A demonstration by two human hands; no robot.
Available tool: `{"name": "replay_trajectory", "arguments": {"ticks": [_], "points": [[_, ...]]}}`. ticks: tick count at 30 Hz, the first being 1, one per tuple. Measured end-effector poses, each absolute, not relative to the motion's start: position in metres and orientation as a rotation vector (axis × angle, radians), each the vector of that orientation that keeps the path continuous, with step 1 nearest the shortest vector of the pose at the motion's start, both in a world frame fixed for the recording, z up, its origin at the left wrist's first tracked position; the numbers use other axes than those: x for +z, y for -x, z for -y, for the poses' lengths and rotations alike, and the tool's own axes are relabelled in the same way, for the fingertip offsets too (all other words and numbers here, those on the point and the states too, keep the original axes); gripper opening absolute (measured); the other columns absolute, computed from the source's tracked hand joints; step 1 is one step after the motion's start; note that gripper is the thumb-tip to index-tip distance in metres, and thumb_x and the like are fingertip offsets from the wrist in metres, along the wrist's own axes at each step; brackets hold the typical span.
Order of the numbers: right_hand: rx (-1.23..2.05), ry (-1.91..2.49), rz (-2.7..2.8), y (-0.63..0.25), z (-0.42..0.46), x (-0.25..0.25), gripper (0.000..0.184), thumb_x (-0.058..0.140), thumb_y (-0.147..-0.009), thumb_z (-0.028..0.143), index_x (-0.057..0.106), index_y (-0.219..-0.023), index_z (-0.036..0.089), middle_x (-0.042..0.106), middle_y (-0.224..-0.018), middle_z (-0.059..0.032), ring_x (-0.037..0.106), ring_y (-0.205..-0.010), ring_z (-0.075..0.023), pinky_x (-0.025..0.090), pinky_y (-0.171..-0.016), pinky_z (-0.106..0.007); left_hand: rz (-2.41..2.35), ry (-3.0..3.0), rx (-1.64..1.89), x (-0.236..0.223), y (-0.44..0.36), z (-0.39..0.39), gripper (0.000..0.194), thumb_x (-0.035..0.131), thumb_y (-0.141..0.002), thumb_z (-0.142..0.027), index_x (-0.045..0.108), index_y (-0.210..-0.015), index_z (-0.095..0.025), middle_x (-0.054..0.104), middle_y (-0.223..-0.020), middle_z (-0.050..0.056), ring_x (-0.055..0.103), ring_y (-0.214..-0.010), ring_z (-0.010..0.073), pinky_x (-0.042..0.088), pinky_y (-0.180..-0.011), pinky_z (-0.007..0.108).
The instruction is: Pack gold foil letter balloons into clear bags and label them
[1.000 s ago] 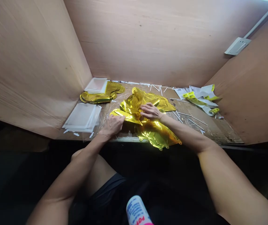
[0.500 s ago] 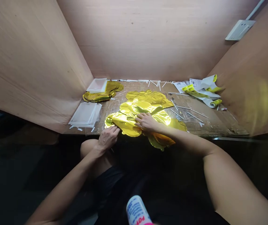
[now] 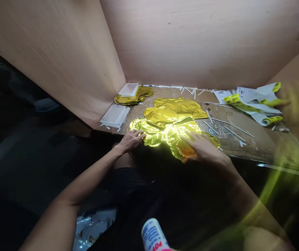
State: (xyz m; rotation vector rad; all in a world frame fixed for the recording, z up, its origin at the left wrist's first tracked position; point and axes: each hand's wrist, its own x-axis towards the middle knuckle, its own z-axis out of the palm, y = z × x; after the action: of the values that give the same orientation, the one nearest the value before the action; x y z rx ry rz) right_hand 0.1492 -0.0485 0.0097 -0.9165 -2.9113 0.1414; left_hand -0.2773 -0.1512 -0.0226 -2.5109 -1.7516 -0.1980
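Note:
A pile of flat, shiny gold foil balloons (image 3: 175, 118) lies across the front of the cardboard-covered table, with lobed edges and part hanging over the front. My left hand (image 3: 131, 140) is closed at the pile's left edge, fingertips and thumb on the foil. Over the lower right of the pile is my right hand (image 3: 205, 148), blurred by motion, its fingers stretched out and apart on or just above the foil. An orange-tinted patch (image 3: 184, 148) shows beside those fingers.
Behind on the left are clear plastic sleeves (image 3: 115, 116) and a stack of gold foil pieces (image 3: 146, 91). White sticks (image 3: 239, 130) lie scattered to the right, near yellow-and-white label strips (image 3: 254, 108). Wooden panels (image 3: 204, 42) enclose the table. A white bottle (image 3: 154, 233) shows low in front.
The folded top foil now lies flatter. My right hand has moved right and toward me, off the pile's middle. The view has swung left, and a blurred yellow streak appears at right.

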Motion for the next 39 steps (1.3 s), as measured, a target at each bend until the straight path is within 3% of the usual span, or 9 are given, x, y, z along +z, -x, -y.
{"name": "replay_trajectory", "arguments": {"ticks": [5, 9, 13, 19, 26, 31, 33, 36, 39], "points": [[-0.028, 1.037, 2.759, -0.209, 0.084, -0.029, 0.109, 0.083, -0.077, 0.034, 0.033, -0.173, 0.045, 0.037, -0.178, -0.0124, 0.036, -0.161, -0.0523, 0.034, -0.12, -0.079, 1.666, 2.543, -0.172, -0.025, 0.286, 0.14, 0.043, 0.053, -0.107, -0.025, 0.07, -0.146, -0.027, 0.07, -0.142, 0.013, 0.065, -0.117, 0.0288, 0.053, -0.106, 0.045], [-0.052, 1.005, 2.685, -0.198, 0.082, -0.039, 0.094, 0.069, -0.079, 0.017, 0.048, -0.166, 0.044, 0.05, -0.17, -0.0111, 0.045, -0.157, -0.045, 0.039, -0.117, -0.071, 1.602, 2.665, -0.135, -0.017, 0.29, 0.127, 0.042, 0.053, -0.105, -0.024, 0.072, -0.143, -0.028, 0.071, -0.134, 0.012, 0.067, -0.114, 0.025, 0.054, -0.107, 0.041], [-0.055, 0.944, 2.711, -0.184, 0.067, -0.037, 0.061, 0.056, -0.092, 0.013, 0.069, -0.147, 0.034, 0.065, -0.156, -0.0123, 0.058, -0.145, -0.0392, 0.048, -0.101, -0.058, 1.744, 2.656, -0.121, -0.009, 0.292, 0.114, 0.041, 0.049, -0.101, -0.016, 0.077, -0.129, -0.025, 0.076, -0.123, 0.011, 0.07, -0.112, 0.0233, 0.056, -0.099, 0.034], [-0.059, 1.143, 2.752, -0.143, 0.059, -0.012, 0.034, 0.048, -0.104, 0.015, 0.075, -0.124, 0.021, 0.078, -0.127, -0.0171, 0.067, -0.114, -0.0352, 0.045, -0.087, -0.046, 2.152, 2.034, -0.421, 0.055, 0.291, 0.064, 0.036, 0.042, -0.11, -0.029, 0.073, -0.098, -0.017, 0.072, -0.079, 0.01, 0.066, -0.071, 0.0213, 0.042, -0.067, 0.03], [0.012, 1.21, 2.734, -0.028, 0.048, 0.0, 0.032, 0.043, -0.108, 0.015, 0.072, -0.121, 0.014, 0.076, -0.115, -0.0193, 0.066, -0.111, -0.0363, 0.042, -0.093, -0.049, 1.779, 2.052, -0.384, 0.142, 0.228, 0.012, 0.028, 0.048, -0.111, -0.028, 0.074, -0.107, -0.016, 0.075, -0.089, 0.009, 0.059, -0.074, 0.0201, 0.035, -0.069, 0.033], [0.075, 1.105, 2.704, -0.034, 0.087, 0.002, 0.038, 0.059, -0.107, 0.027, 0.07, -0.138, 0.007, 0.069, -0.143, -0.0246, 0.06, -0.134, -0.038, 0.04, -0.116, -0.051, 1.377, 2.481, -0.05, 0.094, 0.165, 0.031, 0.025, 0.05, -0.104, -0.011, 0.073, -0.097, -0.016, 0.072, -0.084, 0.01, 0.063, -0.074, 0.0227, 0.035, -0.063, 0.033], [0.191, 0.992, 2.673, -0.065, 0.103, 0.01, 0.038, 0.062, -0.108, 0.038, 0.073, -0.134, 0.012, 0.072, -0.138, -0.0208, 0.064, -0.128, -0.0336, 0.044, -0.114, -0.045, 1.253, 2.637, 0.037, 0.063, 0.152, 0.047, 0.023, 0.052, -0.105, -0.014, 0.073, -0.097, -0.016, 0.073, -0.088, 0.011, 0.066, -0.08, 0.0245, 0.041, -0.066, 0.035], [0.287, 1.229, 2.435, -0.109, 0.096, 0.025, 0.046, 0.048, -0.115, 0.05, 0.075, -0.129, 0.016, 0.077, -0.124, -0.0177, 0.07, -0.114, -0.0299, 0.05, -0.106, -0.041, 1.212, 2.753, 0.016, 0.026, 0.145, 0.068, 0.028, 0.058, -0.109, -0.039, 0.075, -0.109, -0.017, 0.075, -0.1, 0.014, 0.068, -0.092, 0.0279, 0.05, -0.078, 0.038], [0.245, 1.623, 2.311, -0.119, 0.053, 0.023, 0.073, 0.044, -0.112, 0.063, 0.05, -0.164, 0.012, 0.057, -0.16, -0.0269, 0.054, -0.148, -0.0411, 0.038, -0.123, -0.054, 1.236, 2.755, -0.165, 0.004, 0.149, 0.083, 0.073, 0.06, -0.1, -0.074, 0.067, -0.144, -0.017, 0.071, -0.135, 0.021, 0.063, -0.127, 0.0382, 0.05, -0.104, 0.049]]}}
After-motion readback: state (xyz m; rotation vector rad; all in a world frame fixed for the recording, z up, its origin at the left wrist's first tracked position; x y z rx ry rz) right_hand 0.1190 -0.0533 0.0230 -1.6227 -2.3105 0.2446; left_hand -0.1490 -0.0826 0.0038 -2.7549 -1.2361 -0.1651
